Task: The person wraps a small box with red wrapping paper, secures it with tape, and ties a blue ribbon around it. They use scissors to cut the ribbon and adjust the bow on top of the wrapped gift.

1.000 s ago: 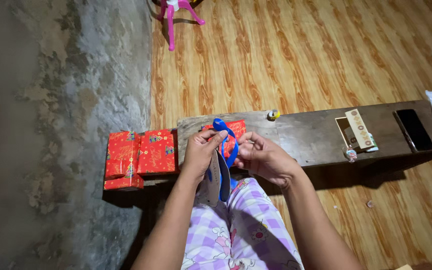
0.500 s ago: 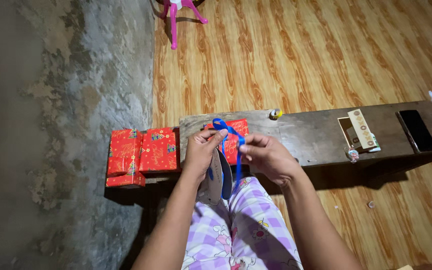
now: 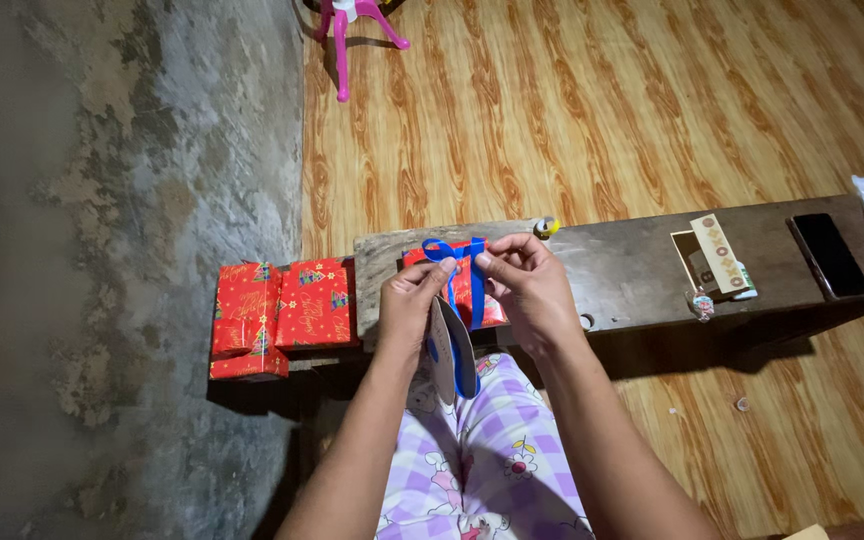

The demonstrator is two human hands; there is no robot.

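Fingers of both hands pinched onto one blue ribbon [image 3: 472, 275], held up over the near edge of the dark wooden surface [image 3: 632, 265]. Left hand [image 3: 410, 305]: thumb and forefinger closed on the ribbon near its looped top, the other fingers curled around a flat grey spool card [image 3: 440, 352] wound with the same ribbon. Card hangs edge-on below the left hand, above the lap in lilac checked trousers [image 3: 482, 470]. Right hand [image 3: 532, 290]: thumb and forefinger tips closed tight on the ribbon just right of the left-hand grip, remaining fingers loosely bent. Ribbon forms a small loop above the fingertips, with one strand running straight down to the card.

Directly behind the ribbon, on the surface: a red patterned gift box [image 3: 457, 285], partly hidden by the hands. Left of that box, past the end of the surface: two more red wrapped boxes [image 3: 282, 315], side by side and touching. Right of the hands, along the surface: a small yellow roll [image 3: 546, 228] at the far edge, an open small cardboard box [image 3: 712, 262], then a dark phone [image 3: 829, 256] lying flat. Pink plastic chair legs [image 3: 352, 30] on the wood-pattern floor, well beyond the surface.
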